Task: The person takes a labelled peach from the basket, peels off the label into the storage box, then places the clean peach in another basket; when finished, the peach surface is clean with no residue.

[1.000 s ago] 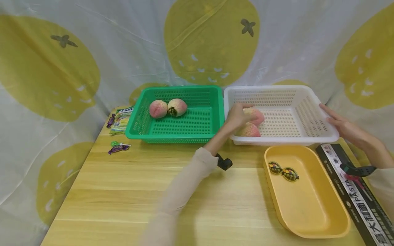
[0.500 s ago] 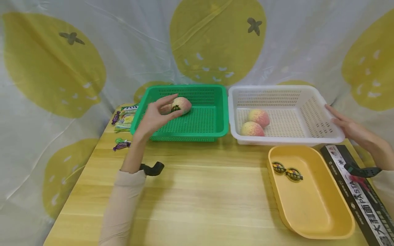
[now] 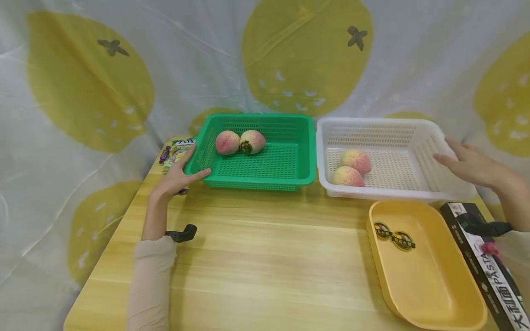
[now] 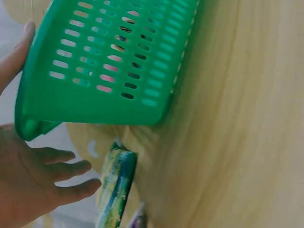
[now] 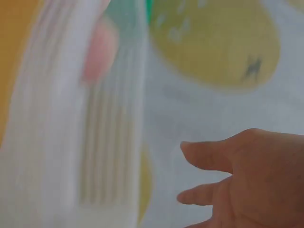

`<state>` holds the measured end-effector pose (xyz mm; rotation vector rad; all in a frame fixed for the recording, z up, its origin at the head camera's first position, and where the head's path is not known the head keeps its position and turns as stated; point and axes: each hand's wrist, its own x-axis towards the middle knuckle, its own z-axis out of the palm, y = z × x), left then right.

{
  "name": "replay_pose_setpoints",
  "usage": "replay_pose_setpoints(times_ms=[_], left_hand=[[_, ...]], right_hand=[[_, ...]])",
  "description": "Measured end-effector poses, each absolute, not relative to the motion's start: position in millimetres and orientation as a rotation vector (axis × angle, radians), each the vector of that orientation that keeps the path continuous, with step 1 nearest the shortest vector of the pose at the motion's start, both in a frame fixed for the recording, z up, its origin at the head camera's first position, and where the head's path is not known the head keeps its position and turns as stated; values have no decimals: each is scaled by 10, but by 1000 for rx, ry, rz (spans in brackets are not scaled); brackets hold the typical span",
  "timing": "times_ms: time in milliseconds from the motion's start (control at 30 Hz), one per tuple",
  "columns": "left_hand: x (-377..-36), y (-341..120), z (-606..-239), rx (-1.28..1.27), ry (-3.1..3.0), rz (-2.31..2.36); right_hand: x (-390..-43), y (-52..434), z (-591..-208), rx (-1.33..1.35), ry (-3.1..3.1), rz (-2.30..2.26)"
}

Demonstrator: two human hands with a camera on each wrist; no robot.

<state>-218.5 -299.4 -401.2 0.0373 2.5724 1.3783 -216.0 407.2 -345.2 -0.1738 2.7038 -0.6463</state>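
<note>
A green basket (image 3: 290,172) holds two peaches (image 3: 227,142) at its back left. My left hand (image 3: 186,169) rests open at its front left corner, thumb on the front rim and fingers along the left wall. The left wrist view shows the green basket (image 4: 104,99) between thumb and straight fingers (image 4: 66,168). A white basket (image 3: 397,193) to the right holds two more peaches (image 3: 356,161) near its left side. My right hand (image 3: 455,158) hovers open just above that basket's right rim. The right wrist view is blurred, with the right hand (image 5: 237,180) spread.
A yellow tray (image 3: 434,285) with two round stickers (image 3: 393,235) sits at the front right, and a black pasta box (image 3: 484,262) lies beside it. A snack packet (image 3: 178,148) and wrapped candies (image 3: 164,155) lie left of the green basket. A lemon-print cloth hangs behind the wooden table (image 3: 265,257).
My left hand left the peaches in the white basket, passed over the green basket and came down at its front left corner. My right hand lifted off the white basket's rim.
</note>
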Motion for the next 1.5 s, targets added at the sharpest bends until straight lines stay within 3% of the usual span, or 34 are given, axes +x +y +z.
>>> replay_pose_setpoints(times_ms=[233, 467, 667, 1067, 1500], left_hand=[[-2189, -2993, -4094, 22, 2497, 1530], [-2160, -2982, -4150, 9, 2325, 1742], [-2159, -2975, -4195, 31, 2251, 1857], [-2164, -2957, -4211, 7, 2235, 1892], [-2161, -2957, -4216, -29, 2225, 1889]], right_hand=[[-2196, 2660, -3134, -535, 2739, -860], [-2439, 1434, -3293, -821, 2623, -1090], [-2770, 744, -3523, -817, 2437, -1192], [-3159, 57, -3723, -516, 2226, -1330], [-3467, -109, -3820, -527, 2267, -1241]])
